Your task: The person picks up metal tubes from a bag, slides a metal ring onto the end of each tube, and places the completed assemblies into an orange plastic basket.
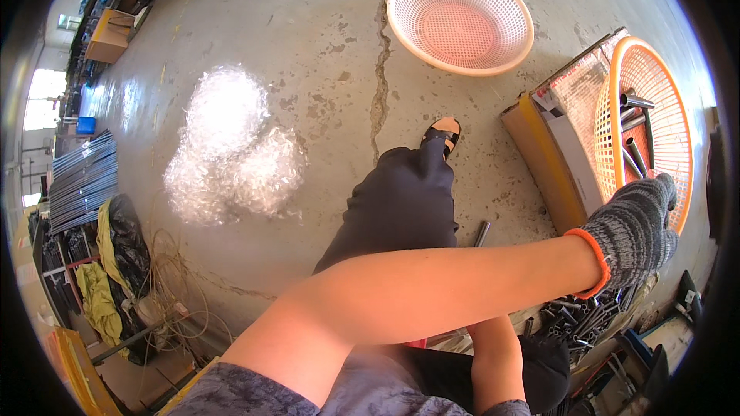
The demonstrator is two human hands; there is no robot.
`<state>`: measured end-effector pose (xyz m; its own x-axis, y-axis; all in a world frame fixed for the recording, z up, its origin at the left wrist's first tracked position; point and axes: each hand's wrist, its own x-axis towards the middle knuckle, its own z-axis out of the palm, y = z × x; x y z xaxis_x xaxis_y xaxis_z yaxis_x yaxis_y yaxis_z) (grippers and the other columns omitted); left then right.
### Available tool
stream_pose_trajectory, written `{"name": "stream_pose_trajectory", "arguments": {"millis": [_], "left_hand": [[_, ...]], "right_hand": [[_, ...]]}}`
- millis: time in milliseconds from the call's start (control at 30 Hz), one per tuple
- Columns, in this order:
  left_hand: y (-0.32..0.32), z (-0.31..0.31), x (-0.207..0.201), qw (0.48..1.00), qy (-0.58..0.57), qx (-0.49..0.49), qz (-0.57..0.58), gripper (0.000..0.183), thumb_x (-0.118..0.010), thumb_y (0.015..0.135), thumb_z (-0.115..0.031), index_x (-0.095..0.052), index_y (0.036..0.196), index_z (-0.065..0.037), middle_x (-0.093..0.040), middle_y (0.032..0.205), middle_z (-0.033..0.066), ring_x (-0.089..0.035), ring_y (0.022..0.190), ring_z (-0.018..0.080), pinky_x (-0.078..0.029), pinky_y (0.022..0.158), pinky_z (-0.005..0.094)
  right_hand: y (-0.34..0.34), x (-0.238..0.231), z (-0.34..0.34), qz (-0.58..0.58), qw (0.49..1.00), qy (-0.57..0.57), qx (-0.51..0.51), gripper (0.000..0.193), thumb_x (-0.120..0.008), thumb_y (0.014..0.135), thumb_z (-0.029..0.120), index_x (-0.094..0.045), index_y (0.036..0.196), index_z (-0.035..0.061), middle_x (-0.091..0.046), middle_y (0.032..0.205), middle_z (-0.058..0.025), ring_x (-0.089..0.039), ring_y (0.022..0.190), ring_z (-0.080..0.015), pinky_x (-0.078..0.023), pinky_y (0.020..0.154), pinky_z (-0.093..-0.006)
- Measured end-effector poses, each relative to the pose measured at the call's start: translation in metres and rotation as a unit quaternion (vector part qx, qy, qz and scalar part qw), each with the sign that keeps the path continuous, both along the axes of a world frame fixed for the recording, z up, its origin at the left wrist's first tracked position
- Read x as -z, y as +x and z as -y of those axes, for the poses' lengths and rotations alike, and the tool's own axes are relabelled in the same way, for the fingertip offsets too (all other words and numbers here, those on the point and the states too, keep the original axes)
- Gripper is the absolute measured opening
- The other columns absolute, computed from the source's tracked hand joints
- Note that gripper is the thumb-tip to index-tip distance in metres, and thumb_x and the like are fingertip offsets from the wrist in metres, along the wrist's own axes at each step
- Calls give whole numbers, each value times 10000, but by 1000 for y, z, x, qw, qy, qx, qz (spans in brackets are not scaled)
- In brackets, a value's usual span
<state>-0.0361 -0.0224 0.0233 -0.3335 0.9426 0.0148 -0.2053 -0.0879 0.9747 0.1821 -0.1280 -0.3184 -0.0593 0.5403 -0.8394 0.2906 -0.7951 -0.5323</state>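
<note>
My left hand (636, 235), in a dark grey knitted glove with an orange cuff, reaches far across to the right. Its fingers are curled at the near rim of an orange plastic basket (682, 131), where the rim runs into the glove. Several dark metal tubes (636, 139) lie inside this basket, which leans over a cardboard box (559, 158). Below the glove is a heap of short dark tubes (590, 323). My bare right forearm (497, 362) comes up from the lower edge, and my left forearm covers the right hand.
A pale pink basket (462, 19) stands on the cracked concrete floor ahead. Crumpled clear plastic (235, 150) lies to the left. A single tube (482, 233) is beside my leg. Long rods (83, 181), black bags (127, 243) and loose cord (181, 285) line the left side.
</note>
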Motion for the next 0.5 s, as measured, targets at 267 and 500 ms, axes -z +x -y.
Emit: {"name": "stream_pose_trajectory", "arguments": {"millis": [267, 500], "left_hand": [[8, -15, 5, 997, 53, -20, -44, 207, -637, 767, -115, -555, 911, 8, -589, 738, 121, -593, 696, 244, -487, 669, 354], [-31, 6, -20, 990, 59, -58, 114, 286, -622, 870, -145, -558, 1093, 22, -623, 907, 73, -601, 744, 112, -513, 664, 222]], "right_hand": [[-57, -34, -1, -142, 979, -3, 146, 91, -595, 827, 28, -611, 917, 35, -626, 868, -87, -590, 769, -189, -505, 727, -314], [-68, -213, -7, -189, 927, 321, 39, 70, -598, 840, 8, -608, 904, 33, -630, 887, -75, -588, 780, -155, -502, 757, -301]]}}
